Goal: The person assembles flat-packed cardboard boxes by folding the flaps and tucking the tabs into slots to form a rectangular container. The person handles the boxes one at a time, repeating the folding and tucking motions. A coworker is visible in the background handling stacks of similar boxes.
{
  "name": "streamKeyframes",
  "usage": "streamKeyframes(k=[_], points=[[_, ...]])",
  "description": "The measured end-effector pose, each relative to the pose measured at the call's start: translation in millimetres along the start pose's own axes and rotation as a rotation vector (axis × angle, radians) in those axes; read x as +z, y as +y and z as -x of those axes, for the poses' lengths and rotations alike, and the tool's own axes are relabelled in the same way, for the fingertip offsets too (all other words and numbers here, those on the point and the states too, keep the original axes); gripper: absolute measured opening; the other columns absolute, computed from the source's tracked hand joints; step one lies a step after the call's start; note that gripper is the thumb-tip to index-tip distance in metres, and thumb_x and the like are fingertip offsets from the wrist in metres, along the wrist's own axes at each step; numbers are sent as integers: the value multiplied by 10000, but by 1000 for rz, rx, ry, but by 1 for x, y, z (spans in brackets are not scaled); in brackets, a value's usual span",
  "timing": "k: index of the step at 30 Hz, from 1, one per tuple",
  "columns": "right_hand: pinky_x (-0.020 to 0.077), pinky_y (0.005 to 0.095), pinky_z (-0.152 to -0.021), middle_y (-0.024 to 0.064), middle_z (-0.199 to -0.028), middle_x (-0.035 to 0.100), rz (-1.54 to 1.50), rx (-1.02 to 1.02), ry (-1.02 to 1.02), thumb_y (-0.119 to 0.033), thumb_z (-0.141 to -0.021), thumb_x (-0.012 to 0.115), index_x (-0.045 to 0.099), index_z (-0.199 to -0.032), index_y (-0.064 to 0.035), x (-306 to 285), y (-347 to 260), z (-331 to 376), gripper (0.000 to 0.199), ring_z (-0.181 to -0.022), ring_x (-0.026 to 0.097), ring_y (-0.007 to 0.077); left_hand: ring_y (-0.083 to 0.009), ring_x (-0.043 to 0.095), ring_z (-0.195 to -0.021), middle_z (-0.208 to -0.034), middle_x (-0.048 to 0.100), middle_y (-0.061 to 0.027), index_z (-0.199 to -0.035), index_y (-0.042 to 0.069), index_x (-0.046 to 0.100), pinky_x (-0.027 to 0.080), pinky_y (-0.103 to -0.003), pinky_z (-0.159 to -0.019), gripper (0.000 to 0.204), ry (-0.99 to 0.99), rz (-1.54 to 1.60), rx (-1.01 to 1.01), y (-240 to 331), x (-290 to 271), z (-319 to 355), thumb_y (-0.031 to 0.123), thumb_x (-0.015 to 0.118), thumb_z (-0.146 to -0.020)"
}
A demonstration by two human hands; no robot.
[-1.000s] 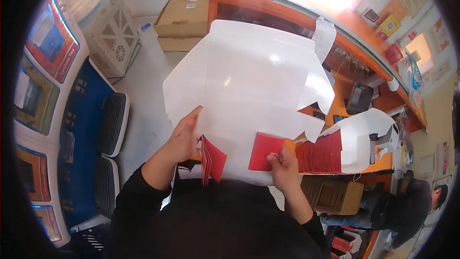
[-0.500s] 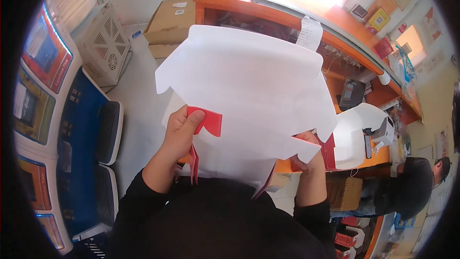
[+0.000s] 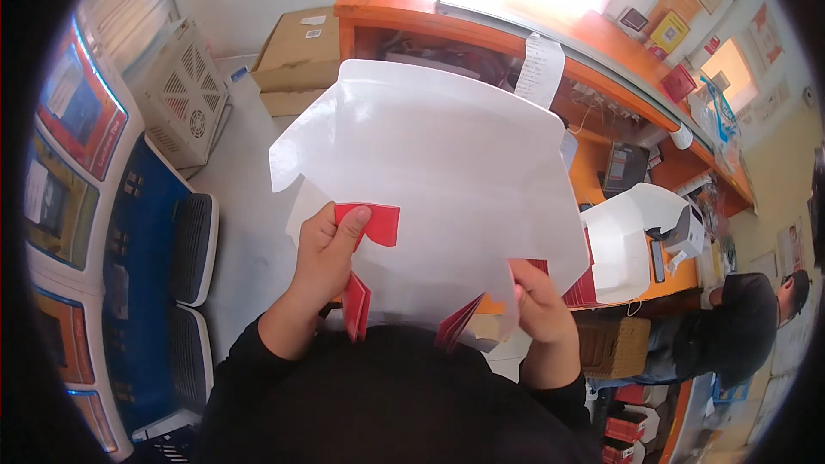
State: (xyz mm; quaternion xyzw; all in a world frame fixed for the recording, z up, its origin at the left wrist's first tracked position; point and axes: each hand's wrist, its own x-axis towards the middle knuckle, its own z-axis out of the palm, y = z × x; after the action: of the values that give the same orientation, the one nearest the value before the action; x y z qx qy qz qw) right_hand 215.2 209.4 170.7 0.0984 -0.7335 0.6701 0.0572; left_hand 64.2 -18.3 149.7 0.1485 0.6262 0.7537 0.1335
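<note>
A large white cardboard box blank (image 3: pixel 430 146), red on its underside, is spread before my body with several more red-sided layers showing at its near edge. My left hand (image 3: pixel 329 245) is closed on its left side, the thumb pressing a folded-over red flap (image 3: pixel 383 225). At the near right, my right hand (image 3: pixel 547 309) pinches another flap (image 3: pixel 509 296) that stands turned up; that flap hides part of the fingers. Red folded edges (image 3: pixel 357 308) hang below my left hand, and more red edges (image 3: pixel 460 322) fan out left of my right hand.
An orange counter (image 3: pixel 361 13) with a hanging paper strip (image 3: pixel 541 70) runs behind. Another white blank (image 3: pixel 617 245) and a small grey device (image 3: pixel 686 232) lie to the right. Brown cartons (image 3: pixel 296 64) and a blue-and-white cabinet (image 3: pixel 146 232) stand left. A person (image 3: pixel 739 326) stands at right.
The blank's far edge has dropped toward me and its surface is tilted differently. My right hand has shifted slightly left and nearer, turning its flap upright. My left hand keeps its grip.
</note>
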Motion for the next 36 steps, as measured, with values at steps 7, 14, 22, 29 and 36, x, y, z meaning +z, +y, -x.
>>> streamKeyframes(k=[7,14,22,29,36], points=[[425,246,-697,6,-797,611,180,10,300,-116,-940,514,587,-1072,8,22,9,-7,195,-736,525,92,-66,558,-792,-884,641,-23,-992,0,610,442,-217,-717,236,-55,-35,-5,-2,-4,3,225,554,-948],[404,210,-642,-30,-786,608,-57,105,621,-126,-888,622,656,-923,-8,25,25,-27,128,-704,493,44,-41,480,-723,-850,584,4,-1053,-17,583,400,-204,-635,477,-349,-27,-4,10,-13,-1,438,500,-937],[435,212,-623,10,-832,631,-365,28,872,-159,-915,598,631,-972,6,-7,-4,-63,178,-676,526,54,-401,442,-1229,-1353,415,-250,-1381,-31,324,364,-486,-1011,831,-975,482,-329,-33,-81,-10,642,333,-894],[406,188,-624,-3,-797,622,-142,43,976,-161,-913,604,653,-957,16,5,28,-62,189,-681,506,46,-461,344,-1277,-1406,339,-253,-1436,14,208,326,-528,-1035,864,-926,576,-525,-39,-63,30,644,394,-875],[389,195,-617,-13,-778,608,21,187,958,-171,-900,623,668,-965,13,22,43,-41,200,-677,480,46,-141,426,-1166,-1304,454,-82,-1396,3,315,332,-290,-998,572,-973,247,-535,-50,-85,68,382,418,-980]])
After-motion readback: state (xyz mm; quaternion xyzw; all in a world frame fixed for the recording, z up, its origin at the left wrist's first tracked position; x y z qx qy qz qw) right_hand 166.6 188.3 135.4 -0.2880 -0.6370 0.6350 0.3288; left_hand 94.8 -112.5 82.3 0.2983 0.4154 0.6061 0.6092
